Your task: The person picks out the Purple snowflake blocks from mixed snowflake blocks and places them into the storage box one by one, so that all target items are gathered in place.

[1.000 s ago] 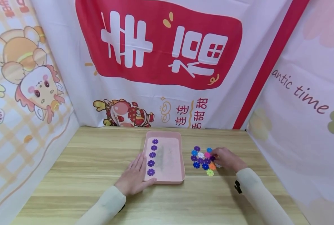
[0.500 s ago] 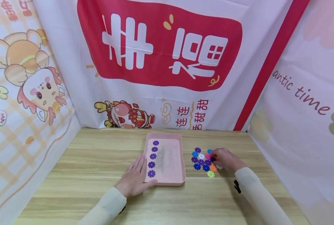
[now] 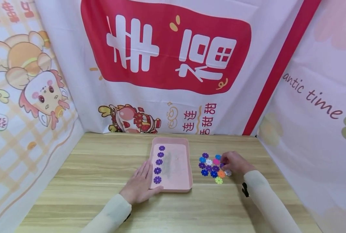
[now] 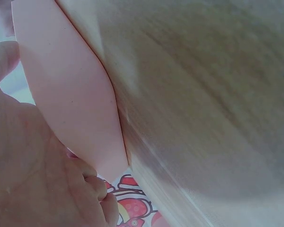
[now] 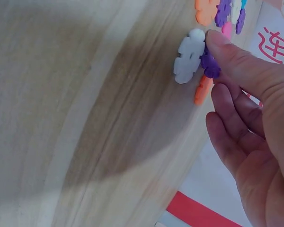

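Observation:
Along the left side of a pink tray (image 3: 175, 190) lies my left hand (image 3: 138, 185), fingers straight and thumb by the near edge; its palm is against the tray wall (image 4: 75, 94) in the left wrist view. Several purple snowflake discs (image 3: 159, 162) form a column inside the tray's left part. My right hand (image 3: 237, 162) is at the right edge of a loose group of snowflake discs. Between its thumb and fingers it pinches a purple snowflake disc (image 5: 209, 65), partly hidden by the thumb. Close beside are a white disc (image 5: 188, 56) and an orange disc (image 5: 203, 91).
The loose group on the wooden table (image 3: 103, 171) includes a pink disc (image 3: 216, 161), a yellow-green disc (image 3: 218, 180), a light blue disc (image 3: 202, 160) and several purple and dark blue ones. Printed cloth walls (image 3: 167, 94) enclose the back and sides.
My right hand has drawn slightly right and back from the group, uncovering more of the pink and white discs. The left hand and tray hold their place.

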Demonstrator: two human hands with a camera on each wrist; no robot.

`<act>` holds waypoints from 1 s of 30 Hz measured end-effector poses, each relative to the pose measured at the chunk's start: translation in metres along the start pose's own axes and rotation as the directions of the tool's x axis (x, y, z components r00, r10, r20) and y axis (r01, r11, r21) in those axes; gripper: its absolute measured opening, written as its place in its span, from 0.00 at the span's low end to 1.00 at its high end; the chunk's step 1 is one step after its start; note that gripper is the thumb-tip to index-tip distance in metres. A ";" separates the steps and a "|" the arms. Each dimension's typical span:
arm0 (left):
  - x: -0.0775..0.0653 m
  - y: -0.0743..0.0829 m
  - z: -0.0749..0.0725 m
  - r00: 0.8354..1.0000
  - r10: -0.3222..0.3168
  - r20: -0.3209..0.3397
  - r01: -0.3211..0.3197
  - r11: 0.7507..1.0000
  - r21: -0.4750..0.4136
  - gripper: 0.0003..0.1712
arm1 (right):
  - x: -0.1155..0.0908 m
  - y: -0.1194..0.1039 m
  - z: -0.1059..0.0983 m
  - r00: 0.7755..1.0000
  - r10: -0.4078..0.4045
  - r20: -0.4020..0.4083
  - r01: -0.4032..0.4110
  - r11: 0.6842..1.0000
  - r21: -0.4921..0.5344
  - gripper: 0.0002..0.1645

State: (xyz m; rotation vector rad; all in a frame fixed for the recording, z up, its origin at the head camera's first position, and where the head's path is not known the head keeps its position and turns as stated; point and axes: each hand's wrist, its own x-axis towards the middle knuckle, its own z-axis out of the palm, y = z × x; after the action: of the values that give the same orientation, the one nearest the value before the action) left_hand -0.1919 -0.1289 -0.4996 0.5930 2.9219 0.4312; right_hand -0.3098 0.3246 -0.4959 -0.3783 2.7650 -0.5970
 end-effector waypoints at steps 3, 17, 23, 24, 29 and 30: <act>0.000 -0.001 0.002 1.000 0.005 -0.003 -0.005 1.000 -0.007 0.61 | -0.001 0.003 -0.001 0.999 -0.032 0.006 0.032 0.999 -0.006 0.06; 0.001 0.000 0.000 1.000 -0.006 -0.003 0.006 1.000 -0.003 0.61 | -0.002 -0.007 -0.020 0.993 -0.109 0.040 0.112 0.989 -0.092 0.07; 0.002 -0.001 0.002 1.000 -0.011 0.013 0.011 1.000 0.003 0.62 | -0.002 -0.021 -0.027 0.991 -0.116 0.063 0.122 0.986 -0.109 0.07; 0.002 -0.001 0.002 1.000 -0.012 0.015 0.011 1.000 0.007 0.62 | -0.001 -0.023 -0.028 0.991 -0.120 0.065 0.127 0.985 -0.116 0.07; 0.002 -0.001 0.002 1.000 -0.009 0.007 0.009 1.000 0.008 0.62 | 0.003 -0.043 -0.033 0.983 -0.167 0.076 0.177 0.974 -0.143 0.07; 0.002 -0.001 0.002 1.000 -0.010 0.009 0.010 1.000 0.009 0.62 | 0.004 -0.047 -0.034 0.982 -0.172 0.082 0.182 0.973 -0.141 0.07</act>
State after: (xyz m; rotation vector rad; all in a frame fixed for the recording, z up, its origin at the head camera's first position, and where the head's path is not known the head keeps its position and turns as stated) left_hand -0.1934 -0.1287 -0.5020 0.5795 2.9186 0.4142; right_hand -0.3152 0.2940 -0.4463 -0.6723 2.7348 -0.4104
